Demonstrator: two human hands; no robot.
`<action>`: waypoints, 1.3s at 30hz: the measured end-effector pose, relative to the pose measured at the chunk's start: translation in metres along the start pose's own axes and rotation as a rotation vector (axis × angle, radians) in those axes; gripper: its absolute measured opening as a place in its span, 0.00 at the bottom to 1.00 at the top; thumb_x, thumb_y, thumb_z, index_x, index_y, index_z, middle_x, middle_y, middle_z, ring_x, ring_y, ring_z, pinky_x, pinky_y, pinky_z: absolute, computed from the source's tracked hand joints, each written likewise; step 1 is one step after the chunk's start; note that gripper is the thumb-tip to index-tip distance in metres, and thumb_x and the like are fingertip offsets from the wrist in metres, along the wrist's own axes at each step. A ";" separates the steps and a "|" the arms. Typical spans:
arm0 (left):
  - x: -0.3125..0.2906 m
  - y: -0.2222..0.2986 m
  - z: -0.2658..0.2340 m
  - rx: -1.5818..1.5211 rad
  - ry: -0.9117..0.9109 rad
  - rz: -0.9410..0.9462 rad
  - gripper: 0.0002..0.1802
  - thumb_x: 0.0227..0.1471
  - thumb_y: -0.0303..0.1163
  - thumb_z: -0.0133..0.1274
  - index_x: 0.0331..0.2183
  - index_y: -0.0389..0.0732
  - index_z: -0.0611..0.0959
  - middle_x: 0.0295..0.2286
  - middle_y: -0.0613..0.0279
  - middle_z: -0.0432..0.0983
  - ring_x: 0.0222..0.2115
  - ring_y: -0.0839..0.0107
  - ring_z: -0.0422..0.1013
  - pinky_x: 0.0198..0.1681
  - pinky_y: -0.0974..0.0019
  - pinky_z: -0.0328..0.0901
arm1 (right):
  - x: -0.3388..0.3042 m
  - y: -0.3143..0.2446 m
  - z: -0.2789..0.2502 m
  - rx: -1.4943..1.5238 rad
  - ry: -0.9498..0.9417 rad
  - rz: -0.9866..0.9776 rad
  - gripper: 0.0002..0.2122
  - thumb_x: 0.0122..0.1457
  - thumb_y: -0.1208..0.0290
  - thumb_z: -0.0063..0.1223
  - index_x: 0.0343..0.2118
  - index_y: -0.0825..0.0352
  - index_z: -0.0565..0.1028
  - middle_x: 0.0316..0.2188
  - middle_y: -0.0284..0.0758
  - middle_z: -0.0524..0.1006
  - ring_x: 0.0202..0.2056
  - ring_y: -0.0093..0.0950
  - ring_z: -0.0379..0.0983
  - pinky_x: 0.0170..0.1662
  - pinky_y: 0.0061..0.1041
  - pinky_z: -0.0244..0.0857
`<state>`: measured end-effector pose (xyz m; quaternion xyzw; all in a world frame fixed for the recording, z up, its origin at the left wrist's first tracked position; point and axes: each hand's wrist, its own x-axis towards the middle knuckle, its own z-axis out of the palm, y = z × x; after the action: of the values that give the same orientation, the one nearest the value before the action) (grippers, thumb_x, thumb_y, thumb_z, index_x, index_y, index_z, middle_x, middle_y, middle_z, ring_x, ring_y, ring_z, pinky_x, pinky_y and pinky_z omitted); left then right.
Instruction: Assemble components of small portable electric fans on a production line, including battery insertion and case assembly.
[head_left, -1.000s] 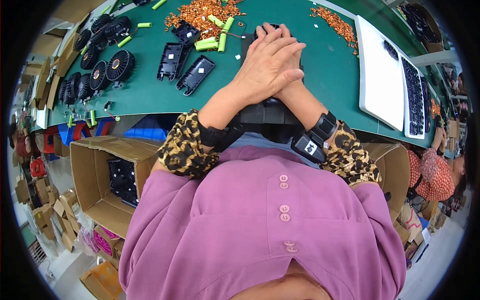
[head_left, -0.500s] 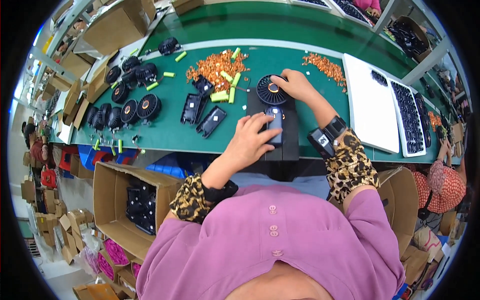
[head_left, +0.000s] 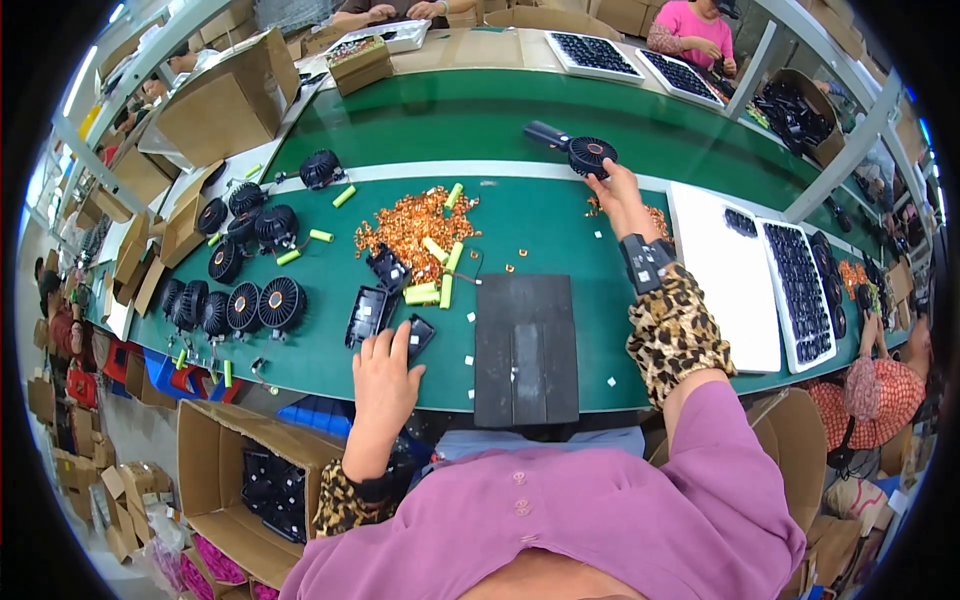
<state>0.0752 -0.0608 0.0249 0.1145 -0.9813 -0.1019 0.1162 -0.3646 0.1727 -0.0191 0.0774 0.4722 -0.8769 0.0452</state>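
Note:
My right hand (head_left: 624,195) is stretched out over the green belt. Its thumb and fingers grip the edge of a black handheld fan (head_left: 592,155), whose handle points to the far left. My left hand (head_left: 385,375) reaches down with its fingers apart, at the near edge of a dark plastic shell half (head_left: 420,336); the fingertips partly cover it. Beside it lies another black shell half (head_left: 369,315). Between my hands, a black work pad (head_left: 525,345) lies bare on the green table.
A heap of copper-coloured parts (head_left: 415,228) and several yellow-green battery cells (head_left: 446,290) lie beyond my left hand. Black fan heads (head_left: 282,302) stand farther left. At right are a white foam board (head_left: 725,290) and a tray of black parts (head_left: 800,290). Co-workers sit across the belt.
My right hand has carried the fan from the black pad to above the far belt. My left hand has let go of its handle and moved left to the shell halves. The view has tilted up.

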 end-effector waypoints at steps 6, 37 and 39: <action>-0.006 0.000 -0.005 -0.120 0.052 0.038 0.33 0.35 0.23 0.61 0.49 0.40 0.73 0.43 0.54 0.68 0.45 0.54 0.65 0.47 0.55 0.61 | 0.029 0.025 0.062 0.139 0.464 -0.169 0.13 0.55 0.78 0.51 0.42 0.70 0.65 0.38 0.40 0.69 0.37 0.32 0.71 0.32 0.30 0.74; -0.002 0.044 0.010 -2.336 -0.003 -0.210 0.30 0.61 0.56 0.34 0.54 0.46 0.67 0.35 0.62 0.70 0.36 0.73 0.67 0.42 0.67 0.65 | -0.375 0.032 0.060 -0.950 -0.958 -1.298 0.08 0.44 0.79 0.57 0.29 0.67 0.72 0.24 0.36 0.74 0.31 0.34 0.72 0.33 0.30 0.68; -0.003 0.045 0.010 -2.307 0.004 -0.253 0.29 0.61 0.56 0.34 0.54 0.47 0.68 0.34 0.63 0.69 0.34 0.73 0.67 0.40 0.68 0.64 | -0.377 0.033 0.061 -0.964 -0.950 -1.318 0.07 0.44 0.79 0.56 0.28 0.67 0.72 0.23 0.36 0.73 0.30 0.34 0.72 0.33 0.30 0.68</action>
<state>0.0662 -0.0151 0.0256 0.0380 -0.2872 -0.9465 0.1423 0.0059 0.1056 0.0538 -0.5975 0.6647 -0.3759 -0.2447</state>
